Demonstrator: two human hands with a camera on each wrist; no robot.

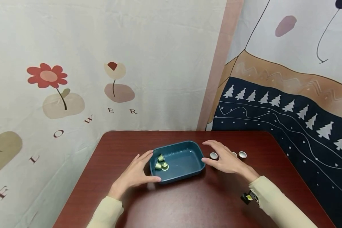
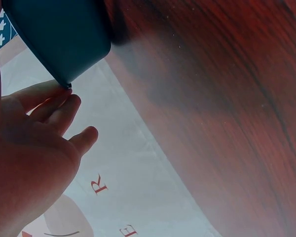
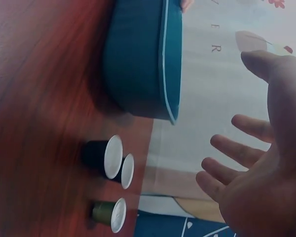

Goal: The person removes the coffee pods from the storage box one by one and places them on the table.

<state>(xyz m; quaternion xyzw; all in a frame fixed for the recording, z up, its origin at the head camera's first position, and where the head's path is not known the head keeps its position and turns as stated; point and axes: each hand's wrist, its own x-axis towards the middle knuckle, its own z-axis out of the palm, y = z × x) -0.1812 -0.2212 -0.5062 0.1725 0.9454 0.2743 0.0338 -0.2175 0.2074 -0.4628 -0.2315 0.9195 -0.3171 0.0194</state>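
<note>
A dark teal rectangular tray (image 1: 185,160) stands on the table. Three green coffee capsules (image 1: 161,158) lie together at its left end. My left hand (image 1: 134,173) spans that end, its thumb at the front rim and its fingertips at the back left corner; the left wrist view shows these fingers (image 2: 64,111) right at the rim. Beyond the tray's right end is my right hand (image 1: 226,160), fingers spread and nothing in them. Beside it stand two dark capsules (image 3: 94,154) and a green capsule (image 3: 103,212), white lids up, one partly hidden by the hand in the head view.
The reddish-brown wooden table (image 1: 182,205) stretches in front of the tray. Behind it hangs a pale cloth (image 1: 165,63) printed with flowers and letters. To the right is a dark blue cloth (image 1: 245,110) with white trees. A dark device (image 1: 247,197) sits at the right wrist.
</note>
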